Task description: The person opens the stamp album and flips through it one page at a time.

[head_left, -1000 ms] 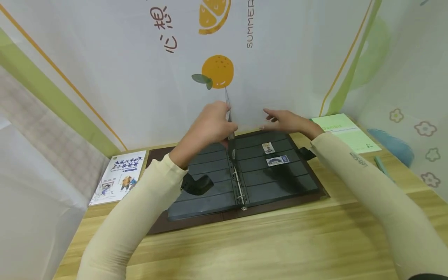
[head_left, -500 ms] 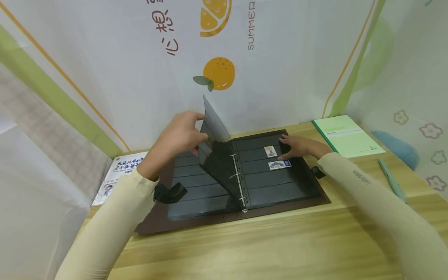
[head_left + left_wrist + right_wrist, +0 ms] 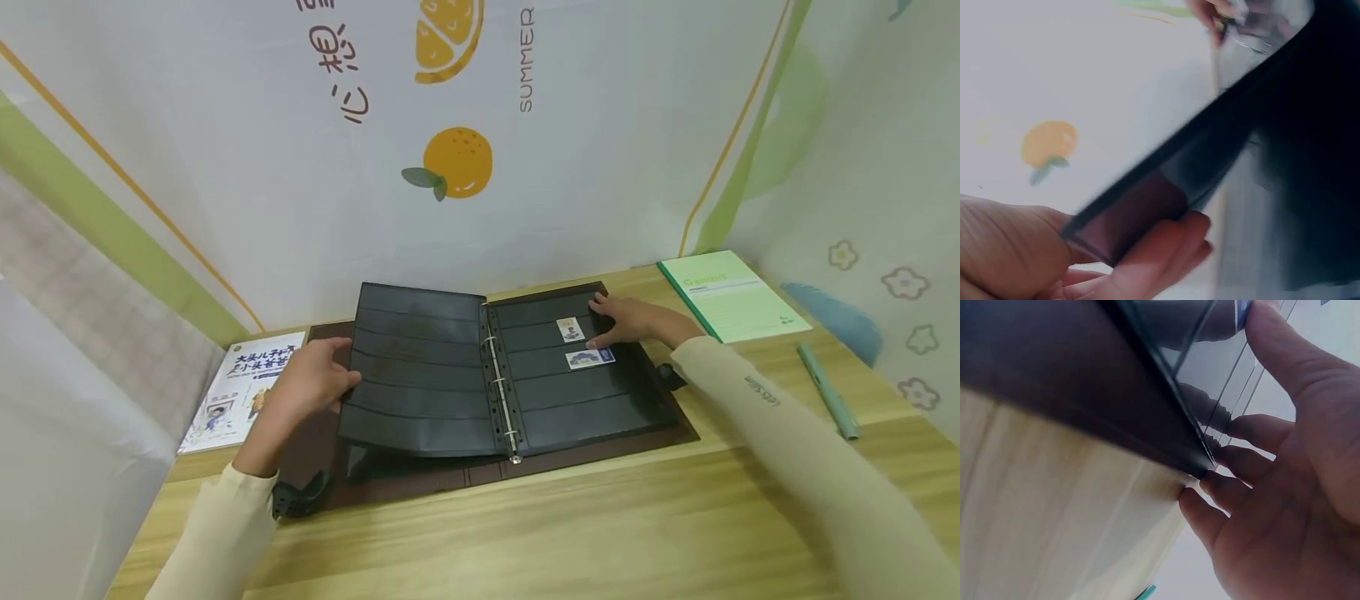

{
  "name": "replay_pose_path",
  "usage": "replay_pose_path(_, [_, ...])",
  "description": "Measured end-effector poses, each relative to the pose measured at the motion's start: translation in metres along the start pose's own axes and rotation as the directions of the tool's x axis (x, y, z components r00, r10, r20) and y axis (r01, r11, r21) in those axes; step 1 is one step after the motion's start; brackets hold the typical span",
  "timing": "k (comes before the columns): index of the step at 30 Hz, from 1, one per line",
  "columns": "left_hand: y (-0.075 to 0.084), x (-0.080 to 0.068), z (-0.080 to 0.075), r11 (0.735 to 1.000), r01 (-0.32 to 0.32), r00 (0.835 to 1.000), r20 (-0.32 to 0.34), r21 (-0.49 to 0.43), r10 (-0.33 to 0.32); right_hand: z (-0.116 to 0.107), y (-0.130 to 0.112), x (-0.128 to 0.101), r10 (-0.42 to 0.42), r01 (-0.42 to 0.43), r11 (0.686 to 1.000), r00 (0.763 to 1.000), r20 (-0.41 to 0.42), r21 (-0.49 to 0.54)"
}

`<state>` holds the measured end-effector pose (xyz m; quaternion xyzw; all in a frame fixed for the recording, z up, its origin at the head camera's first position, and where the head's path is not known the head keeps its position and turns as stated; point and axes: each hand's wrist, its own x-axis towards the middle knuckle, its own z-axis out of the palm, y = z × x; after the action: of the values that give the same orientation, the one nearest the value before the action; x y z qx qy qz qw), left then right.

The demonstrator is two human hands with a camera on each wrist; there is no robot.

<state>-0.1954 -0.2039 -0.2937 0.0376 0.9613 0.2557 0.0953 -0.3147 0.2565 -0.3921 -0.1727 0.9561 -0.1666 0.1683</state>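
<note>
A brown ring-binder album (image 3: 420, 485) lies open on the wooden table (image 3: 570, 533). My left hand (image 3: 318, 379) pinches the left edge of a black pocket page (image 3: 416, 375), which hangs slightly raised over the album's left side. The left wrist view shows my left hand (image 3: 1116, 275) with fingers under that page's edge (image 3: 1147, 212). My right hand (image 3: 630, 321) rests flat on the right-hand page beside two stamps (image 3: 572, 329) (image 3: 590, 358). In the right wrist view, the fingers (image 3: 1235, 487) of that hand lie straight at the page's rim. Metal rings (image 3: 498, 383) run down the spine.
A children's book (image 3: 240, 387) lies left of the album. At the back right is a green notebook (image 3: 731, 296), with a teal pen (image 3: 825, 390) in front of it. A printed backdrop (image 3: 457, 162) rises just behind the album.
My left hand has swung the black page from upright over to the left side and moved left with it. My right hand has come down onto the right page by the stamps.
</note>
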Motion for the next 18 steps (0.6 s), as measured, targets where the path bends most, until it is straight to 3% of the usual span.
replay_pose_path(4, [-0.023,0.004,0.016,0.999,0.043,0.999,0.001,0.009,-0.043,0.004,0.001,0.0,-0.005,0.005,1.0,1.0,0.005,0.02])
replay_pose_path(8, [-0.032,0.004,0.021,0.998,0.047,0.999,-0.017,-0.033,-0.048,0.005,0.002,0.0,-0.014,0.014,0.999,1.0,0.002,0.035])
replay_pose_path(12, [-0.03,0.004,0.02,0.996,0.024,0.998,-0.057,-0.087,-0.029,0.003,0.003,0.0,-0.02,0.02,0.999,1.0,0.001,0.045])
replay_pose_path(18, [-0.014,0.009,0.018,0.987,-0.042,0.974,-0.226,-0.157,0.005,0.003,0.004,0.0,-0.024,0.023,0.998,1.0,0.007,0.06])
